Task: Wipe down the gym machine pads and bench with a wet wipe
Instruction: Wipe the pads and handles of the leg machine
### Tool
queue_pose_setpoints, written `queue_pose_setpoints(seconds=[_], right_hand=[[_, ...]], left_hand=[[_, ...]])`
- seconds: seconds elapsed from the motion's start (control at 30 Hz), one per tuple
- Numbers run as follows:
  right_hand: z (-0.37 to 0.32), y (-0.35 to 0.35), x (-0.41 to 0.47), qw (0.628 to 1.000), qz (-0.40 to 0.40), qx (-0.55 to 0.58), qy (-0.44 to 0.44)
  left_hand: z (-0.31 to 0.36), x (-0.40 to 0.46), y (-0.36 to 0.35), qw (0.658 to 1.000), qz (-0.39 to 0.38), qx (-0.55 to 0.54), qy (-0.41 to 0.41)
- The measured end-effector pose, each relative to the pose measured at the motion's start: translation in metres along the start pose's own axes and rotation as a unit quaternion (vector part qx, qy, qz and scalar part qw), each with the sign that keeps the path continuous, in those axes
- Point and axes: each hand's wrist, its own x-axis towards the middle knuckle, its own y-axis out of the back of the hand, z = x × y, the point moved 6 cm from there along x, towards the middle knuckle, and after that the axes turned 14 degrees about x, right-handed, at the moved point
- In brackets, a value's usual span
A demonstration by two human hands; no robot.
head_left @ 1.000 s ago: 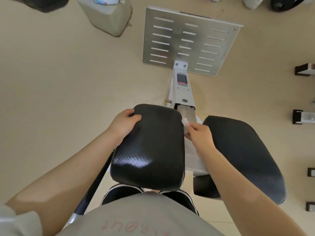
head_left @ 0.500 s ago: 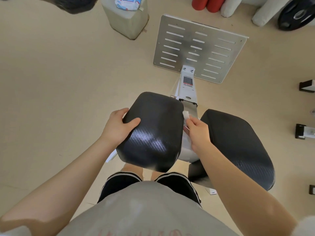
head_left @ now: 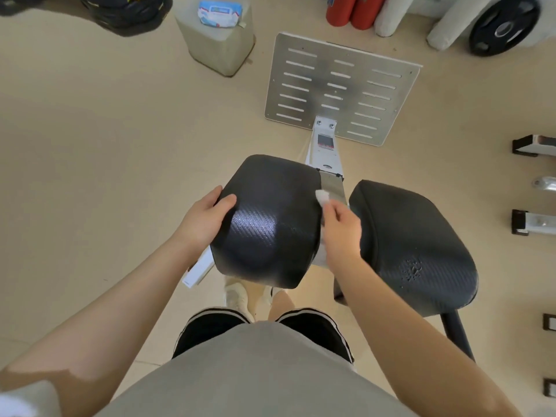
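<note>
Two black padded cushions sit side by side on a white machine frame [head_left: 326, 149]. My left hand [head_left: 204, 218] grips the left edge of the left pad [head_left: 270, 224], thumb on top. My right hand [head_left: 340, 227] pinches a small white wet wipe [head_left: 322, 197] against the right edge of that pad, in the gap between the cushions. The right pad [head_left: 412, 245] lies untouched and has a scuffed patch near its front.
A slotted metal footplate [head_left: 343, 85] stands on the floor ahead. A wet wipe pack [head_left: 219, 12] rests on a grey container [head_left: 216, 46] at the back. Red and white rollers [head_left: 367, 12] and a weight plate [head_left: 505, 25] line the far wall. Metal rack feet [head_left: 532, 221] sit at right.
The view has pulled back and up, so the pads look lower and further off. My right hand with the wipe has shifted slightly along the left pad's right edge. My left hand keeps its grip.
</note>
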Motion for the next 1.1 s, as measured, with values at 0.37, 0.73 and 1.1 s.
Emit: queue_pose_setpoints(seconds=[0.37, 0.73, 1.1], right_hand=[[-0.027, -0.017, -0.069, 0.931, -0.123, -0.242, 0.244], [-0.008, -0.11, -0.095, 0.829, -0.115, -0.403, 0.371], [0.068, 0.01, -0.094, 0.982, 0.12, -0.08, 0.126]], left_hand=[[-0.014, -0.014, 0.002, 0.997, -0.054, -0.02, -0.056], [-0.028, -0.019, 0.008, 0.989, -0.106, -0.05, -0.095], [-0.039, -0.024, 0.002, 0.987, -0.103, -0.059, -0.105]])
